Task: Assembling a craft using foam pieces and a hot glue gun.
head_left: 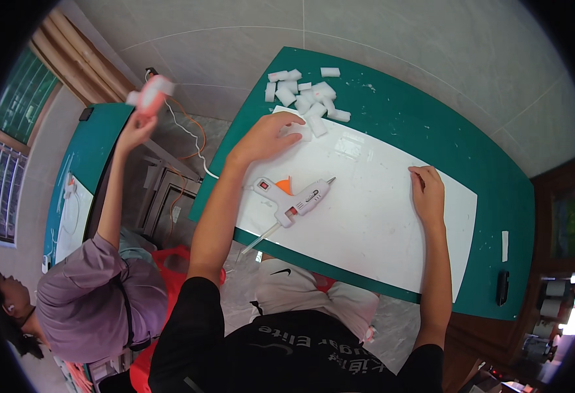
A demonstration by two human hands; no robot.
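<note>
My left hand reaches to the far left corner of a white board and closes its fingers on a small white foam block beside a pile of several white foam blocks. Flat on the right part of the board, fingers together, lies my right hand, holding nothing. A white hot glue gun with an orange trigger lies on the board between my hands, its glue stick sticking out over the near edge.
The board lies on a green table. A small black object and a white strip sit near the table's right edge. At my left another person in a purple top holds up a glue gun by a second green table.
</note>
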